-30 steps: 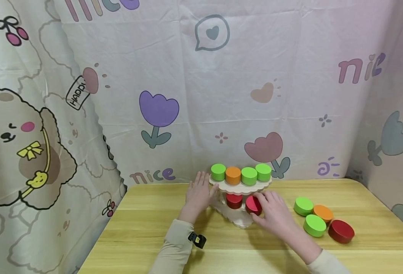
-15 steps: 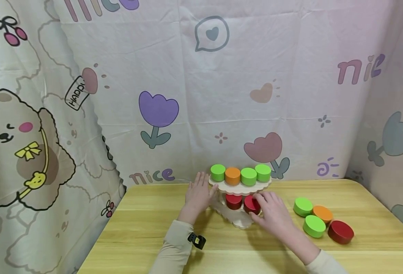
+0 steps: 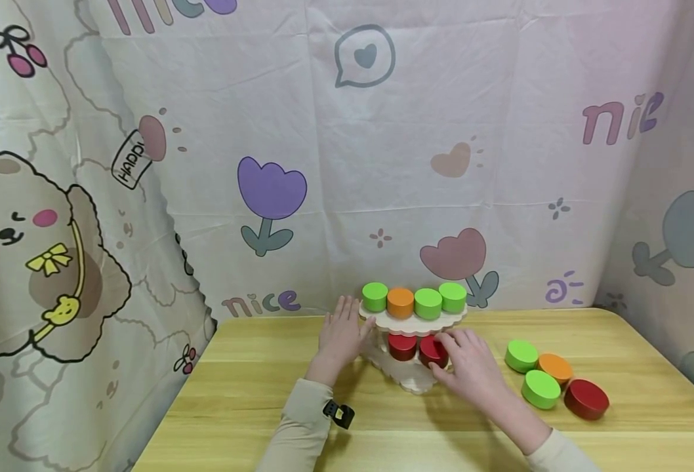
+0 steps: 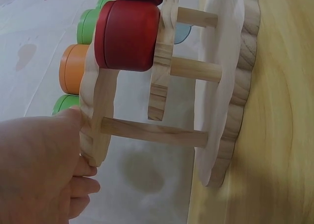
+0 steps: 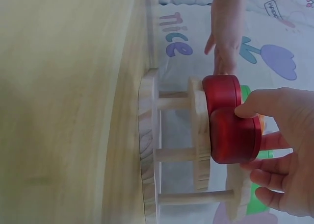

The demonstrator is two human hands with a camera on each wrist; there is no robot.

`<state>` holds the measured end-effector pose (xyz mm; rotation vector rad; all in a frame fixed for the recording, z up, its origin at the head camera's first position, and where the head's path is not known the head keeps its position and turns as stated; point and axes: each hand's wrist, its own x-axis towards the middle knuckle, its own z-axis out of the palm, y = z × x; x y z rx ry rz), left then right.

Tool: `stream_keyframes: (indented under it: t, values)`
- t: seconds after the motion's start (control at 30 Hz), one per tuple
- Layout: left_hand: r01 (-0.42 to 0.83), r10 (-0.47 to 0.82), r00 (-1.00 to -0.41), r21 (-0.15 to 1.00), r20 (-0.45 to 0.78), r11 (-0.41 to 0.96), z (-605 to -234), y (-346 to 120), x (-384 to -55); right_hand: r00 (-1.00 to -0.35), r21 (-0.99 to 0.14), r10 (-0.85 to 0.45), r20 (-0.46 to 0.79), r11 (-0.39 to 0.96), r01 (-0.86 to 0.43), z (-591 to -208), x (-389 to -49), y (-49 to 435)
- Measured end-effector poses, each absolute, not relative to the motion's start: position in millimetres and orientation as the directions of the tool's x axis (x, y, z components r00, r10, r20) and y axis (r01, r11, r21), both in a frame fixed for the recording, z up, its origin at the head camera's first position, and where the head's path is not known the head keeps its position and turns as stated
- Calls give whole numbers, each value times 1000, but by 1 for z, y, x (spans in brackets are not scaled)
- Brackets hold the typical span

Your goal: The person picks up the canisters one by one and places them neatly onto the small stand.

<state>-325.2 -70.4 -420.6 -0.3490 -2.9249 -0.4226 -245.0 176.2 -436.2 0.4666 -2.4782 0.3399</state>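
Note:
A pale wooden tiered stand [image 3: 407,377] with scalloped edges rises from the table on dowel posts. Along its top tier [image 4: 93,136] sit several green round blocks [image 3: 428,303] and one orange round block [image 3: 401,303]. The tier below carries two red round blocks side by side, the left red block [image 3: 403,347] and the right red block [image 5: 233,136]. My right hand [image 3: 471,367] pinches the right one between thumb and fingers; the two reds appear to touch. My left hand [image 3: 342,337] holds the left edge of the top tier between thumb and fingers.
On the table [image 3: 252,393] to the right lie two loose green blocks [image 3: 541,389], an orange block [image 3: 555,369] and a red block [image 3: 586,399]. A printed cloth [image 3: 347,131] hangs behind the table and along both sides.
The right red block has shifted slightly left, up to the other red block, with my right hand on it. My left hand stays at the stand's edge.

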Motion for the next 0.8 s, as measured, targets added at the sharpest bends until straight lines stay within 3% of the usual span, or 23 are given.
stream_keyframes:
  t: [0.8]
  values:
    - [247, 203, -960, 241, 193, 939, -421, -71, -326, -689, -104, -265, 674, 890, -444, -437, -250, 175]
